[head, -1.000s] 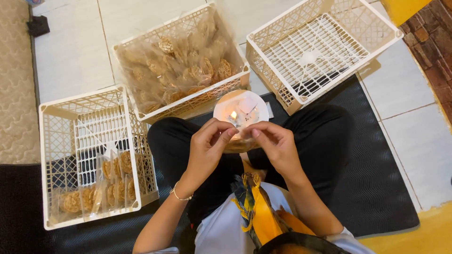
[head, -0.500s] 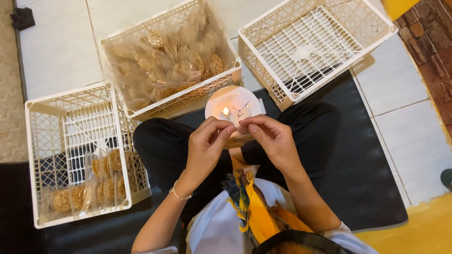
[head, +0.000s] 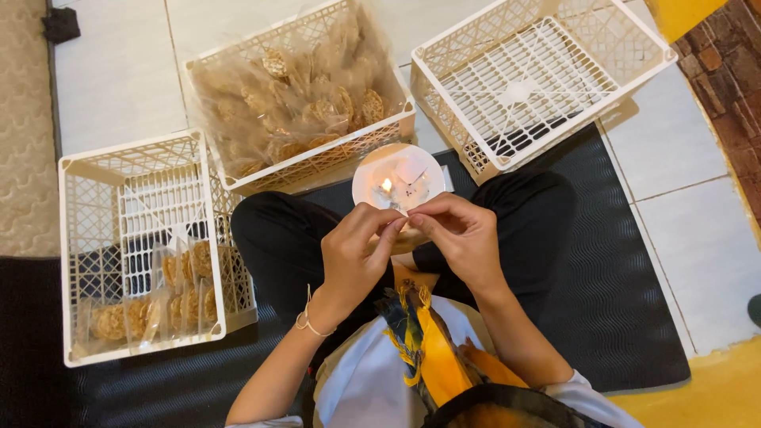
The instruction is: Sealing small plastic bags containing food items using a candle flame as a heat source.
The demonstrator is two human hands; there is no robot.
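2 bare hands are brought together above the lap, fingertips meeting just in front of a small white round dish (head: pixel 396 176) in which a lit candle flame (head: pixel 386 185) is seen. The left hand (head: pixel 354 254) is closed in a pinch, thumb and forefinger pressed on what seems to be a thin edge of clear plastic; what exactly is gripped cannot be told. The right hand (head: pixel 458 238) is likewise pinched shut at the same spot, its fingers (head: pixel 420 220) touching those of the left. The flame lies just beyond the fingertips. Further beyond, a white plastic lattice basket (head: pixel 317 162) heaped with clear bags of brown round crackers (head: pixel 293 103) is placed. Left of the left fingers, a 2nd white lattice basket (head: pixel 71 261) holding a few cracker packets (head: pixel 170 293) is set. Beyond the right fingers, a 3rd white basket (head: pixel 539 79) stands on the tiled floor (head: pixel 697 230).
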